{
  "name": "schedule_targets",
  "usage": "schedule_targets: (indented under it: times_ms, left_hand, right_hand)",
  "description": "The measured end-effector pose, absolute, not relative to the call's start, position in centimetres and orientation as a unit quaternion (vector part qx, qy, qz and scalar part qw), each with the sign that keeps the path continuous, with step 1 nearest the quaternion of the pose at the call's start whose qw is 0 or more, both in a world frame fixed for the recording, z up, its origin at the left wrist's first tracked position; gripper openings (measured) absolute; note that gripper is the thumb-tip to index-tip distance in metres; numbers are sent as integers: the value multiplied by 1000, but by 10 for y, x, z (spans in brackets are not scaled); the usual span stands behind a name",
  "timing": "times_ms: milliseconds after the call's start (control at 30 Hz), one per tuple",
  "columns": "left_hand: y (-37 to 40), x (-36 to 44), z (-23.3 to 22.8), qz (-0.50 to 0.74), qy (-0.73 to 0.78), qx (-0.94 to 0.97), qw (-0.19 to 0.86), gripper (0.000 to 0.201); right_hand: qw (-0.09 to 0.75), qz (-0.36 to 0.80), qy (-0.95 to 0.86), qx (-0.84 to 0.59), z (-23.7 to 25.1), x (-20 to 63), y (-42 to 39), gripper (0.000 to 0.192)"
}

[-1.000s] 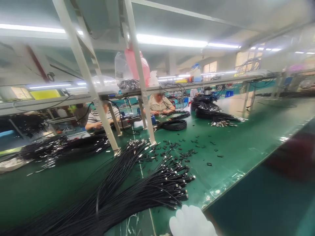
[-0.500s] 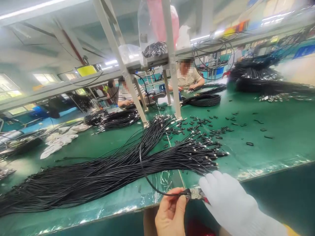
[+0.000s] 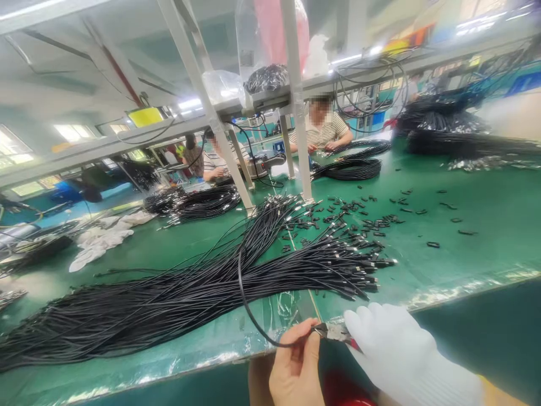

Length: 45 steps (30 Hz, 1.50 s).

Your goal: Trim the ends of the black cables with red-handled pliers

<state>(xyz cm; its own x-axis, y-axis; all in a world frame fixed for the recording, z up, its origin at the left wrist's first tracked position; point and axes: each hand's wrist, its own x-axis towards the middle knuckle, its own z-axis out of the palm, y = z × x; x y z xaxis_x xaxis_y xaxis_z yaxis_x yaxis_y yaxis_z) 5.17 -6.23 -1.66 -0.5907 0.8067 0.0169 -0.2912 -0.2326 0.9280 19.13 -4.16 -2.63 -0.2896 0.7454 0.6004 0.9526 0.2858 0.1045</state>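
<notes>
My bare left hand (image 3: pixel 297 366) pinches the end of one black cable (image 3: pixel 247 307) that loops up from the big bundle of black cables (image 3: pixel 177 296) lying across the green table (image 3: pixel 465 254). My right hand (image 3: pixel 393 349), in a white glove, grips a small metal pliers-like tool (image 3: pixel 336 332) whose tip meets the cable end right by my left fingers. Both hands are at the near table edge. The bundle's metal-tipped connector ends (image 3: pixel 363 270) fan out just beyond them.
Small black parts (image 3: pixel 363 223) lie scattered on the mat past the bundle. White frame posts (image 3: pixel 298 113) stand mid-table. Two people (image 3: pixel 323 127) work on cable coils (image 3: pixel 353 169) across the table. White rags (image 3: pixel 99 239) lie at left, more cable piles (image 3: pixel 443 135) at far right.
One second ago the view was raised and only my gloved hand showed. It has since dropped to the table edge; both hands meet on the cable end, barely shifting in the last half second.
</notes>
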Motion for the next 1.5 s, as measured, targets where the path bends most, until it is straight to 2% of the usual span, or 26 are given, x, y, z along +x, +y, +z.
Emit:
schedule_targets:
  times_ms: [167,267,333,467,533,633,833,967,1333,1500]
  left_hand:
    - [-62,53,-34,747,510,358,230,10]
    - [-62,53,-42,731,532,393,168,5]
    - [-62,51,-43,720,558,356,207,14]
    - [-61,39,-29,699,516,219,444,46]
    - [-60,30,-18,676,478,191,527,49]
    - [-61,22,-4,653,443,179,587,47]
    - [-67,15,-4,607,414,198,649,41]
    - [-69,9,-9,573,407,209,680,39]
    - [-75,19,9,574,421,203,672,44]
    - [-76,17,6,564,431,239,662,44]
  right_hand:
    - [202,-215,-778,-554,-13,190,-51,21]
    - [239,-226,-761,-558,-17,187,-56,11]
    - [247,-221,-755,-565,-19,187,-58,11]
    - [167,-203,-780,-567,-11,192,-55,15]
    - [156,-221,-782,-562,-1,196,-53,16]
    - [143,-250,-781,-554,13,201,-50,19]
    - [143,-312,-801,-491,25,199,-44,35]
    - [130,-331,-814,-459,29,199,-44,33]
    - [174,-382,-809,-412,36,199,-39,37]
    - [137,-385,-818,-405,36,200,-41,40]
